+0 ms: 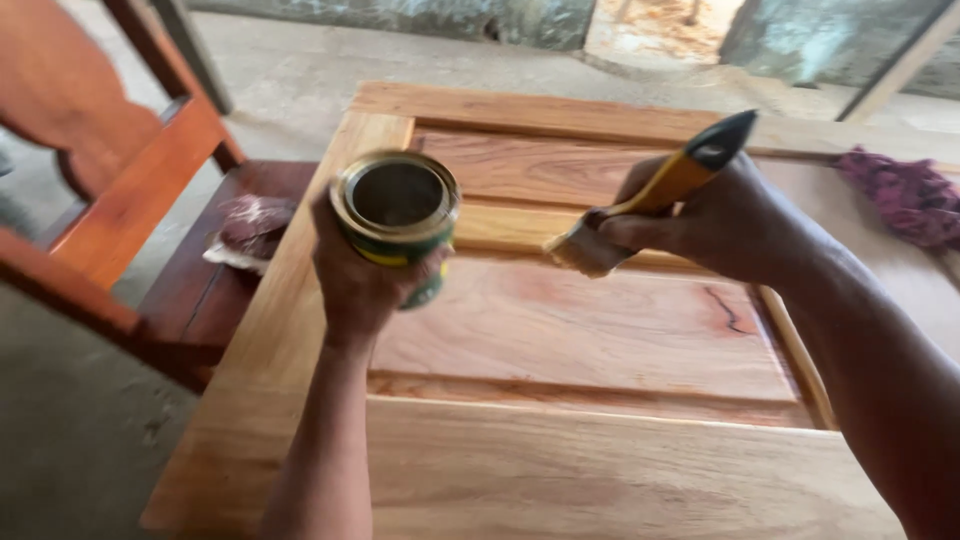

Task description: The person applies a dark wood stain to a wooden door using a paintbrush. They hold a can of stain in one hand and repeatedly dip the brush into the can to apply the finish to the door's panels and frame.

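Two hands grip an open tin (397,215) and a yellow-handled brush (640,200).

Wooden panel door (560,330) laid flat across centre and lower frame, raised panels within a lighter frame. Red-brown wooden chair (130,190) at upper left, seat just beside door's left edge. Dark reddish rag (255,225) on chair seat. Purple cloth (905,195) at right edge, on door's far side. Grey concrete floor (70,440) at lower left and along top.
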